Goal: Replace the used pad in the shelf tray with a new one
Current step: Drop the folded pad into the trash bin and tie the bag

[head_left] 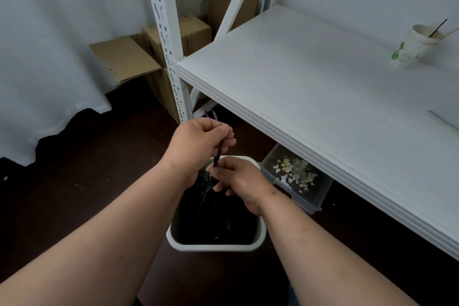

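- The right hand [239, 185] was closed low over the bin's mouth, fingers pinched on the gathered neck of the black bag [213, 216] that lined the white waste bin [216, 243] below it.
- Just above that pinch, the left hand [201, 143] was closed in a fist round a dark purple drawstring [218, 155], which ran taut from its fingers down to the right hand's grip.
- A purple loop [211, 114] stuck out just beyond the left fist, likely the cord's free end.
- To the right of both grips, under the shelf edge, a clear tray [295, 179] held scattered pale scraps; whether a pad lay under them could not be told.
- Further right and above the hands, the white shelf board [310, 87] carried a thin flat white sheet [444, 119] at the frame's edge, possibly the new pad, and a paper cup [414, 45] further back.
- Beyond the left fist stood the shelf upright [165, 32] and cardboard boxes [188, 30].
- Judged from this, the hands were tying off the bin bag; the used pad was not in view, perhaps already binned, and laying the new pad seemed still to be done.
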`<act>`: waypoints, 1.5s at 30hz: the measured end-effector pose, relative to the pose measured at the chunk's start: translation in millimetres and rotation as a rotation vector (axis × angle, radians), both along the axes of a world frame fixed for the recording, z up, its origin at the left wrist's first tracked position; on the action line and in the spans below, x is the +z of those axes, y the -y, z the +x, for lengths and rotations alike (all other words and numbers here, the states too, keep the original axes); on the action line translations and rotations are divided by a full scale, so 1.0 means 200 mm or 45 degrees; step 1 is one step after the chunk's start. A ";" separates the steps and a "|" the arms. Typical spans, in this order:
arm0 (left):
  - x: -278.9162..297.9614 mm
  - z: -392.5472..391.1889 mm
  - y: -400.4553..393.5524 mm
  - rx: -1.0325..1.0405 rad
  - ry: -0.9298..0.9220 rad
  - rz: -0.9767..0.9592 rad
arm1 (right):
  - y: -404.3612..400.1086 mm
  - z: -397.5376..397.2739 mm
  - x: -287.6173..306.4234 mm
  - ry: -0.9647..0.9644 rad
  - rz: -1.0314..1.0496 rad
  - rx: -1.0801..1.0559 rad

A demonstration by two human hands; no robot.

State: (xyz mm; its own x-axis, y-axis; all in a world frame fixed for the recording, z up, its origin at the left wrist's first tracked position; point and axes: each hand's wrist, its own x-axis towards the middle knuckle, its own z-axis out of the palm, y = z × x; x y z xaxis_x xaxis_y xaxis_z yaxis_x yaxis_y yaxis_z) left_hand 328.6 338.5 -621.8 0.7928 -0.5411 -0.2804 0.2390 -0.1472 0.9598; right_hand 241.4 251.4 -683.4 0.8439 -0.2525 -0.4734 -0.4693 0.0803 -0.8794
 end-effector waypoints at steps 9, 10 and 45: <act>-0.01 0.03 -0.01 0.053 0.361 0.238 | 0.00 -0.01 0.00 -0.057 -0.160 0.107; -0.01 0.04 -0.02 0.065 0.394 0.264 | 0.00 -0.01 0.00 -0.054 -0.162 0.099; -0.08 0.20 -0.28 -1.008 0.139 0.967 | 0.13 0.02 -0.04 -0.157 0.398 -0.276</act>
State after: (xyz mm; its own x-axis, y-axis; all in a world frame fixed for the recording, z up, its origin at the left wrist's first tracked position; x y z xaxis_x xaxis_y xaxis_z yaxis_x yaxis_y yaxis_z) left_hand 368.4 394.0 -638.5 0.3391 -0.6233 -0.7047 -0.2641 -0.7820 0.5646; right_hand 245.8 225.8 -691.4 0.7186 -0.2466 -0.6502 -0.5126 0.4439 -0.7350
